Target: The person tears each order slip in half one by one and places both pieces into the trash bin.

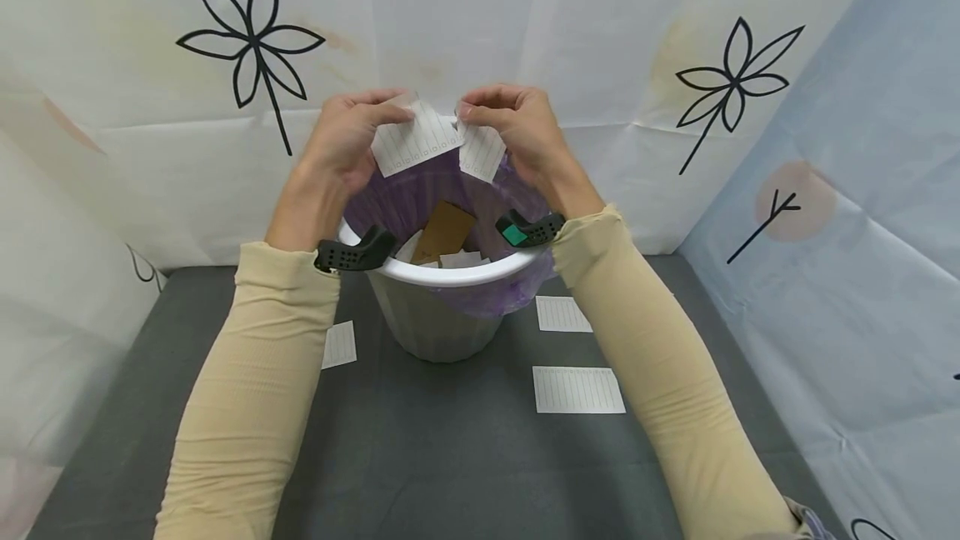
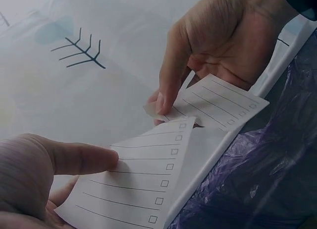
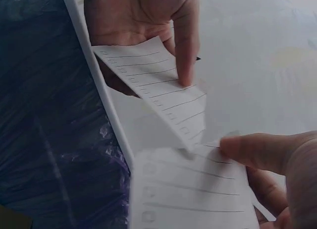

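Above a white trash bin [image 1: 442, 275] my left hand [image 1: 341, 136] pinches a lined checklist card [image 1: 415, 138] between thumb and fingers. My right hand [image 1: 525, 127] pinches a smaller piece of the same lined paper [image 1: 481, 150]. In the left wrist view the left piece [image 2: 143, 174] and the right piece [image 2: 218, 102] meet or overlap near the right thumb, with a ragged edge there. Whether they are still joined cannot be told. A purple bag [image 1: 390, 198] lines the bin. Inside lie a brown cardboard piece [image 1: 447, 232] and white paper scraps [image 1: 461, 259].
On the dark grey table [image 1: 442, 448] lie lined cards: one to the right [image 1: 579, 390], one behind it [image 1: 562, 314] partly behind my right sleeve, and one at the left [image 1: 341, 345] partly behind my left sleeve. Patterned white sheets [image 1: 480, 23] enclose the table's back and sides.
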Motion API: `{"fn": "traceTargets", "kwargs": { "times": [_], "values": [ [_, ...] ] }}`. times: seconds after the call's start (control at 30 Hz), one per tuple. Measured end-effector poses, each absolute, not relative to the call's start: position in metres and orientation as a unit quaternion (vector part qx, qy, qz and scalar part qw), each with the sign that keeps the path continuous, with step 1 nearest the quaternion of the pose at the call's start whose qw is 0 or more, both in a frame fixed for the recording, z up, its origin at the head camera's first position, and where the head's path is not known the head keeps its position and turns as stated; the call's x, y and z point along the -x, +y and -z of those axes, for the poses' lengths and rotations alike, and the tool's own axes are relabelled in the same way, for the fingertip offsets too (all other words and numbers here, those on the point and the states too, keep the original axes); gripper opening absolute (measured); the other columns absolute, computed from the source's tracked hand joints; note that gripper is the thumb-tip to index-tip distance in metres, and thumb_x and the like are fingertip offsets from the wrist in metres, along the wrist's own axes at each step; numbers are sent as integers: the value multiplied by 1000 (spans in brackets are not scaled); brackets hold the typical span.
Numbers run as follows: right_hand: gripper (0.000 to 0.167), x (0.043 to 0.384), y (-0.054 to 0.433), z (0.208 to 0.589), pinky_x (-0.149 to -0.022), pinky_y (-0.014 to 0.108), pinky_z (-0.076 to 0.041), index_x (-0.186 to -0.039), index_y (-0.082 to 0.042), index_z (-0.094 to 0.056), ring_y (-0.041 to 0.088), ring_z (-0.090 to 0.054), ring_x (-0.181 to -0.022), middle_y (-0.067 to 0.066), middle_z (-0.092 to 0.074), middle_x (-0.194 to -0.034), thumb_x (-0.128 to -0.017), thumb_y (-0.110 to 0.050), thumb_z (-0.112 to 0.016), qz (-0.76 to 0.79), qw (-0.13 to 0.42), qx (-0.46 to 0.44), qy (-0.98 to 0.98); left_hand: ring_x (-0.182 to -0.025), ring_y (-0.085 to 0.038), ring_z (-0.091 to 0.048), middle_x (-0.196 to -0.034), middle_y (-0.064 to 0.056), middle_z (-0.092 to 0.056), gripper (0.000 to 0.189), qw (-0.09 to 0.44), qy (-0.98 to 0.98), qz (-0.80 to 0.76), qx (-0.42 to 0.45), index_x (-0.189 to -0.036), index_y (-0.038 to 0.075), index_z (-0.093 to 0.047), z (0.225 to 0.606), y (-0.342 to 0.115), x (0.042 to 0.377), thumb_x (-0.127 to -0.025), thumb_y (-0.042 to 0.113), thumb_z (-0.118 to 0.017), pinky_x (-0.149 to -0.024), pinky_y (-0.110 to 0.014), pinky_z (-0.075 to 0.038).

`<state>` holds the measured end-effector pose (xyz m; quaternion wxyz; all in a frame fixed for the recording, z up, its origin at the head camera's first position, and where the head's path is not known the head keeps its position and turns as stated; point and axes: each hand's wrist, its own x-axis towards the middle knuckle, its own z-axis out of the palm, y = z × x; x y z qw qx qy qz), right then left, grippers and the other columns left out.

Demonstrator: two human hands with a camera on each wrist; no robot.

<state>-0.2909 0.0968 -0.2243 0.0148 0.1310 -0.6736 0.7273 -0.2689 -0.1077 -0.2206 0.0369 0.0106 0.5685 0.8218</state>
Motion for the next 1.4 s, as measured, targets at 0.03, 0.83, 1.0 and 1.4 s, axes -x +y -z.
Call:
{"fn": "traceTargets", "kwargs": {
  "times": [0.03, 0.83, 1.0, 1.4],
  "values": [
    [8, 291, 97, 225, -75, 26, -49, -88, -3, -74, 21, -60, -95, 7, -68, -96, -89, 5, -74, -725, 10, -132, -676, -95, -15, -61, -128, -7, -57, 42, 39, 575, -817, -7, -134, -4, -63, 221, -108, 269, -92, -10, -64, -71, -22, -53],
    [9, 295, 102, 237, -74, 27, -47, -85, -8, -76, 20, -59, -94, 4, -68, -94, -89, 1, -77, -697, -34, -121, -706, -133, -15, -30, -132, -4, -51, 14, 44, 643, -764, -30, -91, 10, -78, 227, -112, 268, -90, -2, -71, -118, -42, -16],
    [7, 295, 102, 237, -78, 26, -48, -89, -6, -76, 21, -61, -95, 4, -69, -94, -89, 1, -76, -696, -33, -128, -706, -135, -16, -28, -137, -5, -50, 18, 48, 646, -761, -33, -102, 8, -77, 224, -111, 266, -90, -3, -70, -117, -41, -17],
    [24, 290, 103, 232, -101, 38, -47, -112, 4, -71, 24, -65, -107, 8, -73, -96, -91, -6, -76, -690, -68, -137, -708, -137, -15, -29, -137, -6, -52, 18, 40, 650, -757, -49, -96, 11, -78, 220, -110, 263, -88, -4, -72, -120, -40, -9]
  ]
}}
